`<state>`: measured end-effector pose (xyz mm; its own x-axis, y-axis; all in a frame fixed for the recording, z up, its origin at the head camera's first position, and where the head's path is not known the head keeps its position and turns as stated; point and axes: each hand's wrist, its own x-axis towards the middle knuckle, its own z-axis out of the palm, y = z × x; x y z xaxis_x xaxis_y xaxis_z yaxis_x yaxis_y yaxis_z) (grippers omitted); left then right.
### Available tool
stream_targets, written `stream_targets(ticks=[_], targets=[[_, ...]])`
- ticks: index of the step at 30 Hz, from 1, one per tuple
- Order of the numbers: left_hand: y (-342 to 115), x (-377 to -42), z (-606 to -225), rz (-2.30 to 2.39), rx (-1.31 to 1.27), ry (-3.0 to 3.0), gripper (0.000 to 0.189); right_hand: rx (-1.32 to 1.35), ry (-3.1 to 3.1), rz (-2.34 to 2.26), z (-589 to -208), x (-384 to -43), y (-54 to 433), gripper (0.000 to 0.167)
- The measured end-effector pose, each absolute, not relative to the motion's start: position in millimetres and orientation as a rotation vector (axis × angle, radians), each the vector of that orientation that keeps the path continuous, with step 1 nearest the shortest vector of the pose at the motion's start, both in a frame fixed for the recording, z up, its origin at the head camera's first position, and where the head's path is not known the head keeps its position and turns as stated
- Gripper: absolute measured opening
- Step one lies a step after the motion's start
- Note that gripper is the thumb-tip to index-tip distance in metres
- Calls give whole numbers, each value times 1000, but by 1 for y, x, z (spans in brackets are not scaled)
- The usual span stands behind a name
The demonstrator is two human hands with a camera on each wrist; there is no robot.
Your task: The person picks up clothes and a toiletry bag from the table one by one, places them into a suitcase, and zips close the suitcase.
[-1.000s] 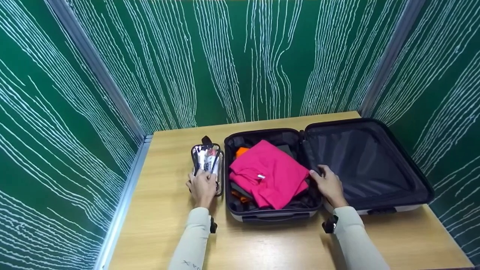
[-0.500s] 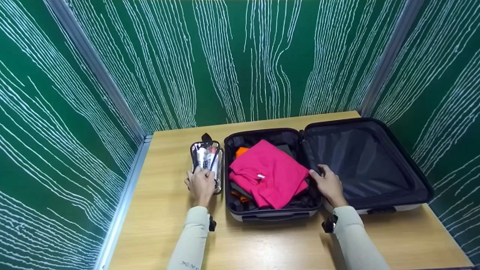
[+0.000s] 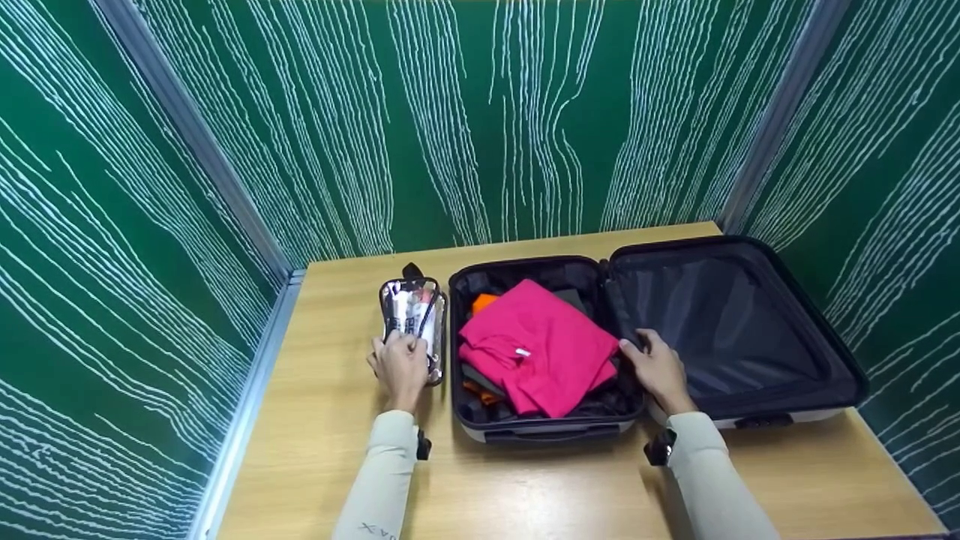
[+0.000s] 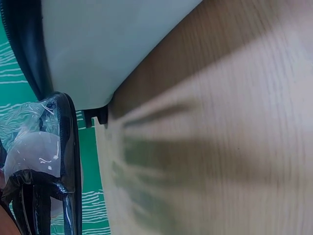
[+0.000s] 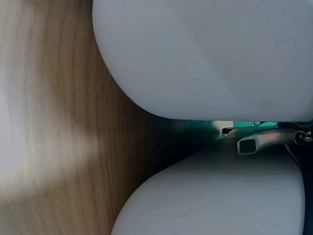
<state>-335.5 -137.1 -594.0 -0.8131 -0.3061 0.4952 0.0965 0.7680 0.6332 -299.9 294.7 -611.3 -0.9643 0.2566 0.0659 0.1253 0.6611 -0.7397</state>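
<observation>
On the left, my left hand (image 3: 401,369) grips the near end of a clear toiletry pouch (image 3: 433,337) with black trim. White tubes and bottles show through the plastic. In the left wrist view the pouch (image 4: 71,147) is at the left edge, beside the suitcase's pale shell (image 4: 98,49). An open suitcase (image 3: 559,433) lies right of the pouch, with a folded pink garment (image 3: 547,345) on top of the clothes inside. My right hand (image 3: 660,373) holds the suitcase rim where its two halves meet, thumb at the garment's corner.
The suitcase lid (image 3: 735,330), lined in dark cloth, lies folded out to the right. Orange clothing (image 3: 482,303) peeks from under the pink garment. Green walls with white wavy lines enclose the wooden table (image 3: 322,420). A metal zipper pull (image 5: 266,141) hangs between the shells.
My left hand and the toiletry pouch have shifted slightly away from me and a little left. My right hand, the suitcase and the pink garment stay in place.
</observation>
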Motion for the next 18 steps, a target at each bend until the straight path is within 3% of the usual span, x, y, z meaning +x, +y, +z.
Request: stream_targets(ticks=[18], targets=[[-132,-337,-580,-913,123,-2333,29,-315,-2718,1216,-611,-300,296,62]])
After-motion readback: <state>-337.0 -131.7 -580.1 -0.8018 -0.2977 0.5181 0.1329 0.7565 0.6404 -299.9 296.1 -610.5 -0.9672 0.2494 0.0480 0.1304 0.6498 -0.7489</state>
